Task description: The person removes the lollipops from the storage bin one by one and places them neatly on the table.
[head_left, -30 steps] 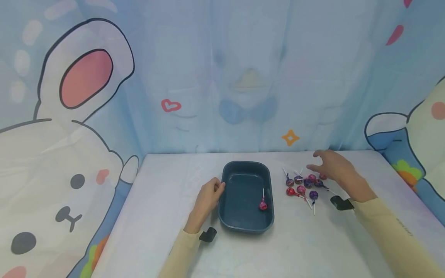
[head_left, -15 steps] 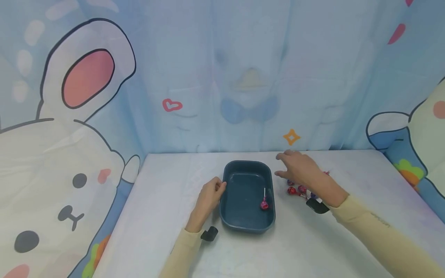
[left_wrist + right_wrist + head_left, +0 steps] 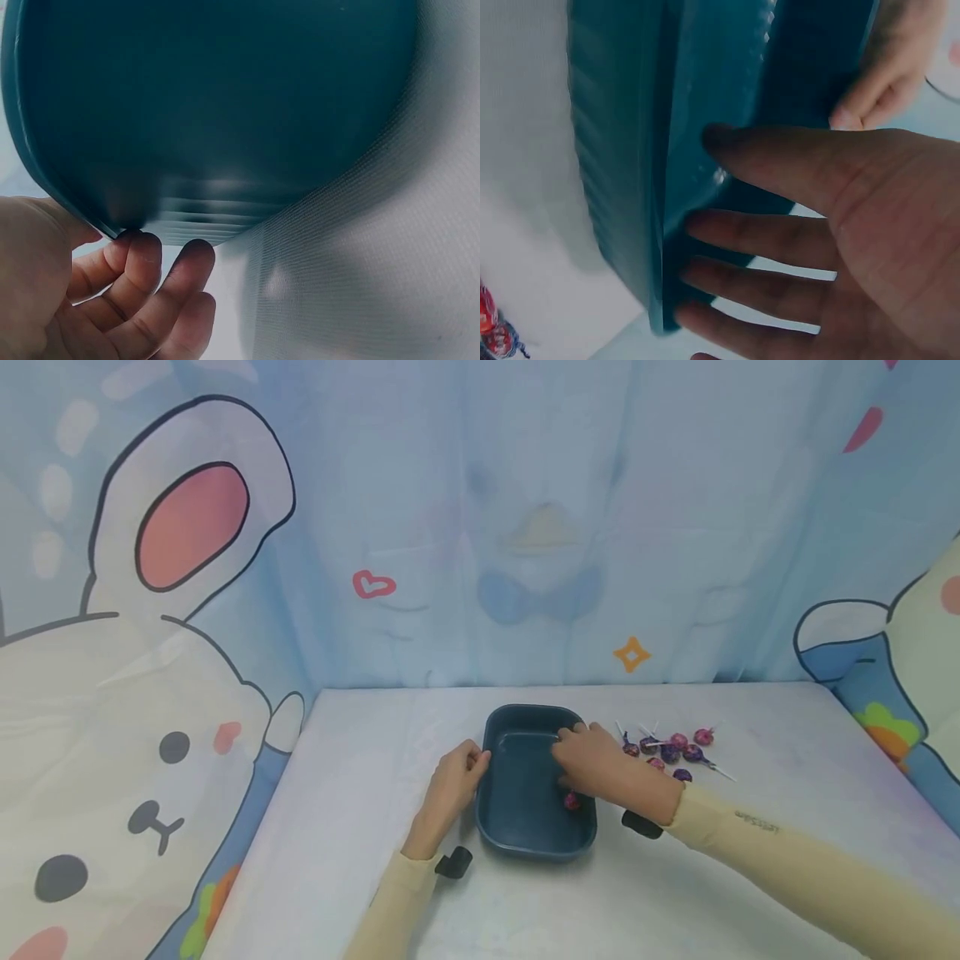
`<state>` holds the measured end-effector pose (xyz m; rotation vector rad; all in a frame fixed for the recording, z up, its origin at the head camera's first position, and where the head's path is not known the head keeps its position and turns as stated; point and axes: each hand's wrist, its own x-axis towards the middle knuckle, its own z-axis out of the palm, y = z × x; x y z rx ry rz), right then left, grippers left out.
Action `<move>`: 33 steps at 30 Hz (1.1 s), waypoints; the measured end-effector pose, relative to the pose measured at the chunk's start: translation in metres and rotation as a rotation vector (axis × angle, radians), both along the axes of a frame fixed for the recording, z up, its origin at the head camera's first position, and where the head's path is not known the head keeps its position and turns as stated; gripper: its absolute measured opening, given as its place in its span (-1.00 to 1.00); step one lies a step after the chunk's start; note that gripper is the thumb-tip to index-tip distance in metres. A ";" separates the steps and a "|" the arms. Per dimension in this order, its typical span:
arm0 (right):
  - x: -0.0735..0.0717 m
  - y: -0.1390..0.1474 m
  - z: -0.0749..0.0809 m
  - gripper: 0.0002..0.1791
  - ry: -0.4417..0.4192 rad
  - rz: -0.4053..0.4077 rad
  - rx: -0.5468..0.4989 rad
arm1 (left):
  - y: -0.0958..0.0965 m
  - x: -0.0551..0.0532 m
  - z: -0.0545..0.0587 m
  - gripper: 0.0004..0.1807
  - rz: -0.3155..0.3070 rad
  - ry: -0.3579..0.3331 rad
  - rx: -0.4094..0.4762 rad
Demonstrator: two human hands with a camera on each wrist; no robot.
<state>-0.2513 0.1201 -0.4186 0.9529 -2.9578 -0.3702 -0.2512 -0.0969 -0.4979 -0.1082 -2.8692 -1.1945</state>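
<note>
A dark blue-green plastic basin [image 3: 525, 810] stands on the table. My left hand [image 3: 453, 779] pinches its left rim, thumb above and fingertips under the edge in the left wrist view. Over the basin's right side, my right hand [image 3: 600, 767] reaches in. The right wrist view shows its fingers extended and spread, with nothing between them. Just below that hand, a pink lollipop [image 3: 572, 801] lies in the basin, its stick hidden by the hand. Several lollipops [image 3: 678, 742] in pink and purple wrappers lie to the right of the basin, partly hidden behind my right forearm.
The white-covered table [image 3: 375, 735] ends at the back against a blue cartoon curtain [image 3: 540, 527]. Loose lollipop sticks point in different directions, one purple lollipop [image 3: 693, 753] with its stick toward the right front.
My right hand has moved left from above the lollipop pile to over the basin's right side, uncovering part of the pile. My left hand stays on the rim.
</note>
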 end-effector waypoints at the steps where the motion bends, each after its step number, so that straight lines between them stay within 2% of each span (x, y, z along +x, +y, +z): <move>1: 0.002 -0.002 -0.001 -0.66 -0.012 0.002 0.011 | 0.000 0.000 0.000 -0.73 -0.001 0.002 0.000; 7: 0.010 -0.011 -0.013 -0.73 -0.067 0.032 0.080 | 0.000 0.001 0.000 -0.73 -0.004 0.010 0.002; 13: 0.012 -0.017 -0.023 -0.81 -0.049 0.063 0.121 | -0.001 0.000 -0.002 -0.73 -0.009 0.006 0.008; 26: 0.012 -0.022 -0.026 -0.81 -0.071 0.006 0.259 | 0.000 0.000 0.000 -0.73 -0.011 0.005 0.013; 33: 0.012 -0.022 -0.027 -0.80 -0.066 0.008 0.245 | 0.000 0.001 0.001 -0.73 -0.008 0.001 0.017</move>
